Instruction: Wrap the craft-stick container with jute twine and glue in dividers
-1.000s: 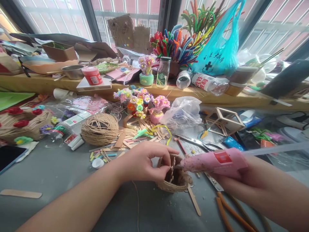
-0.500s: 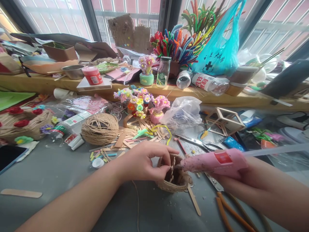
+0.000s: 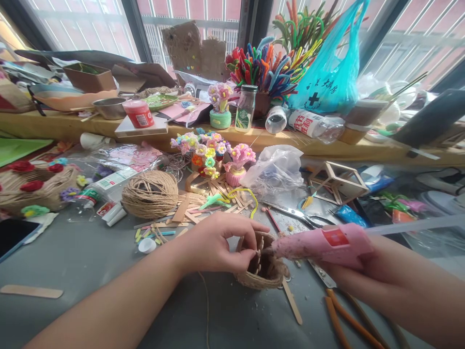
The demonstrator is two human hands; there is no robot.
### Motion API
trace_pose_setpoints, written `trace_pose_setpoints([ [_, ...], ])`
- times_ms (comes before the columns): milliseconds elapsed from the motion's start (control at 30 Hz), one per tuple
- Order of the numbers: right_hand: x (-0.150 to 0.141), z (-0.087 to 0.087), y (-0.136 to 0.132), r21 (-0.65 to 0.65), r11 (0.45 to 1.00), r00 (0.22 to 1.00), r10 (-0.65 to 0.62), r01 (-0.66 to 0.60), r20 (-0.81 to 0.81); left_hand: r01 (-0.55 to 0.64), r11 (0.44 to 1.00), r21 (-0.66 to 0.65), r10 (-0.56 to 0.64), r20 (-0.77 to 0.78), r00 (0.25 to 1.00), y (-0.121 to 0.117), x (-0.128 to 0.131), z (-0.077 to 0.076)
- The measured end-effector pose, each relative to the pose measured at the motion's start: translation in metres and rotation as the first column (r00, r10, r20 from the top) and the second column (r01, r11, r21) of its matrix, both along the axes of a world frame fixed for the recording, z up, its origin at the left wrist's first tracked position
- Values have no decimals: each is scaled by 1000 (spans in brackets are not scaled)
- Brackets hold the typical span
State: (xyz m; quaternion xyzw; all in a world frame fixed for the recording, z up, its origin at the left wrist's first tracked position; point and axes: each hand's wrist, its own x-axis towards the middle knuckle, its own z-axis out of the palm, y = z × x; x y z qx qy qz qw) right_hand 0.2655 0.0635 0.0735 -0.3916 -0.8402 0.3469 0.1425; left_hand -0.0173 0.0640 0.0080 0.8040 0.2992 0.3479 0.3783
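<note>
In the middle foreground sits a small basket point(image 3: 259, 280) wound with brown twine, its opening facing up toward me. My left hand point(image 3: 227, 242) reaches over its left rim, with thumb and index finger pinched at a pale, bumpy-edged strip inside the opening. What lies right between the fingertips is partly hidden. My right hand point(image 3: 358, 271) is closed around a pink hot glue gun point(image 3: 323, 245), a clear glue stick point(image 3: 410, 225) jutting from its back. The gun's dirty nozzle points left into the basket, close to my left fingertips. A loose twine strand point(image 3: 207, 305) runs down the table below my left wrist.
A twine ball point(image 3: 150, 194), scattered craft sticks point(image 3: 198, 206) and scissors point(image 3: 290, 212) lie beyond the basket. Orange pipe cleaners point(image 3: 354, 320) are at lower right, and a lone craft stick point(image 3: 32, 291) at left. A crowded ledge point(image 3: 203, 134) runs along the back.
</note>
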Motion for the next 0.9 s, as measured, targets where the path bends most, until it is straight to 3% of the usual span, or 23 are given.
trace_pose_setpoints([
  [900, 5, -5, 0, 3, 999, 999, -32, 32, 37, 4, 1000, -4, -4, 23, 1000, 0, 1, -1],
])
